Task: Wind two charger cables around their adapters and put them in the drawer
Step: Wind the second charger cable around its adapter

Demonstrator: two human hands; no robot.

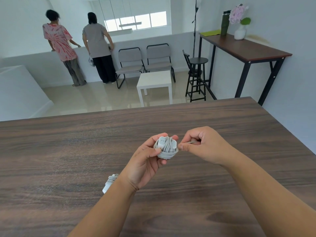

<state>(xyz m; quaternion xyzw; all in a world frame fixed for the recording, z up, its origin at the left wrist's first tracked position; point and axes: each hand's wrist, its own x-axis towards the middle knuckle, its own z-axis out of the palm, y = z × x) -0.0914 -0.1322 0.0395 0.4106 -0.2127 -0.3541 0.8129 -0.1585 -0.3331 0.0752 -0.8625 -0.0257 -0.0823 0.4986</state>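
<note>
Down to the left of my grip, half hidden behind my left forearm, the first charger point(110, 183) lay on the wooden table point(68, 151), its cable apparently already wound, so I judged that one done apart from stowing it. My left hand point(145, 161) was closed around the second adapter point(165, 145), thumb pressed on the near side and fingertips curled over the far edge, holding it clear above the tabletop. The white cable point(168, 153) was looped around the adapter in many turns, some crosswise over its face, so the winding looked nearly finished. Just to the right of that grip, my right hand point(203, 146) was pinched narrow on the last short tail of cable point(187, 142), thumb and forefinger tight on it and the other fingers folded in; the tail ran straight from the bundle into my pinch. What remained, as I judged it, was tucking this end in and putting both chargers away. No drawer showed anywhere in view, so I could not tell where it stood.
</note>
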